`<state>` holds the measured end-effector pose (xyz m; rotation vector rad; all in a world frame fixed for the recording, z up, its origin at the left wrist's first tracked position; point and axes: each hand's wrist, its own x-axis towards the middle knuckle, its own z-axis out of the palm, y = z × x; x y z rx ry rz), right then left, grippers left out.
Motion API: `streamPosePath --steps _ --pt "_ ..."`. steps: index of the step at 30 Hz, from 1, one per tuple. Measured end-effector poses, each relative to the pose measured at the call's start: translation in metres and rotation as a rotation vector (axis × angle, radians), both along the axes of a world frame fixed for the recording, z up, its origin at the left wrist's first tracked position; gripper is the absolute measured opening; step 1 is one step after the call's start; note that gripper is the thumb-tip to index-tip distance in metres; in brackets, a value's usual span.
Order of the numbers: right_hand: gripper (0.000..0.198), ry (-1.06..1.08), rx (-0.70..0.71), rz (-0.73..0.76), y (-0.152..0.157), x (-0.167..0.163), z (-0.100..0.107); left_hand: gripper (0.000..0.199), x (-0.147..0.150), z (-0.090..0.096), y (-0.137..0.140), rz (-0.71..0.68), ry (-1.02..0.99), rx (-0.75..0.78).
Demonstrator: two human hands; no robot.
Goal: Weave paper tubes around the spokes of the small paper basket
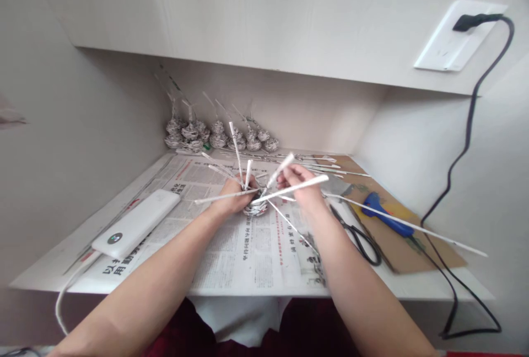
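Between my hands sits a small round woven paper piece (257,208), with several rolled paper strips fanning out from its top. My left hand (237,194) is wrapped round its left side, the fingers partly hidden behind the strips. My right hand (301,183) is closed at one of the upright paper strips (282,169), to the right of the woven piece. Another paper strip (306,182) crosses in front of that hand. A long thin strip (413,225) runs from near my right wrist out over the right side of the desk.
Newspaper (223,258) covers the desk. Several woven gourd shapes (218,135) line the back wall. A white power bank (138,222) lies left. On the right are black scissors (359,238), a blue glue gun (386,216) on cardboard (430,255), and its hanging cord (469,125).
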<state>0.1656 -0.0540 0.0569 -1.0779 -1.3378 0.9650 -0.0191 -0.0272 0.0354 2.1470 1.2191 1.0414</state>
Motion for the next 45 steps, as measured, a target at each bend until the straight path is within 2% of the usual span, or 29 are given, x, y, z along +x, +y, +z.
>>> streamPosePath --steps 2,4,7,12,16,20,22,26,30,34,38,42,45 --pt "0.017 -0.311 -0.069 0.033 0.005 0.008 -0.010 0.010 -0.002 0.001 0.003 0.054 0.006 -0.026" --pt "0.008 -0.573 -0.073 0.102 0.005 0.012 -0.017 0.007 -0.006 0.000 0.007 0.098 0.009 -0.073" --pt "0.010 -0.709 -0.061 0.164 -0.002 0.009 -0.022 0.006 -0.012 -0.004 0.014 0.135 -0.002 -0.099" --pt "0.028 -0.609 -0.030 0.149 -0.008 -0.002 -0.016 0.004 -0.014 -0.006 0.016 0.138 -0.074 -0.108" --pt "0.027 -0.401 0.047 0.061 -0.007 -0.010 -0.013 0.005 -0.010 0.000 0.010 0.097 -0.118 -0.166" --pt "0.031 -0.123 -0.103 0.132 0.000 -0.012 -0.017 0.006 -0.006 0.001 0.006 0.074 -0.140 -0.151" --pt "0.027 -0.070 -0.161 0.139 0.002 -0.012 -0.021 0.004 -0.006 0.001 0.006 0.076 -0.131 -0.129" --pt "0.015 -0.109 -0.121 0.096 0.004 -0.018 -0.030 0.004 -0.003 0.000 0.002 0.016 -0.089 -0.090" --pt "0.019 -0.154 -0.003 0.020 0.002 -0.027 -0.034 0.003 0.002 0.000 -0.002 -0.008 -0.058 -0.024" --pt "0.024 -0.134 -0.040 -0.023 0.000 -0.030 -0.030 0.006 0.002 -0.002 -0.001 -0.016 -0.035 -0.006" --pt "0.025 0.002 0.024 0.108 -0.004 -0.032 -0.023 0.009 0.001 -0.006 0.002 -0.035 -0.058 -0.019" --pt "0.019 -0.181 0.090 0.248 -0.013 -0.033 -0.017 0.006 -0.001 -0.009 0.005 -0.053 -0.076 -0.048" --pt "0.024 -0.222 0.131 0.268 -0.017 -0.032 -0.017 0.004 0.000 -0.009 0.005 0.018 -0.070 -0.046"
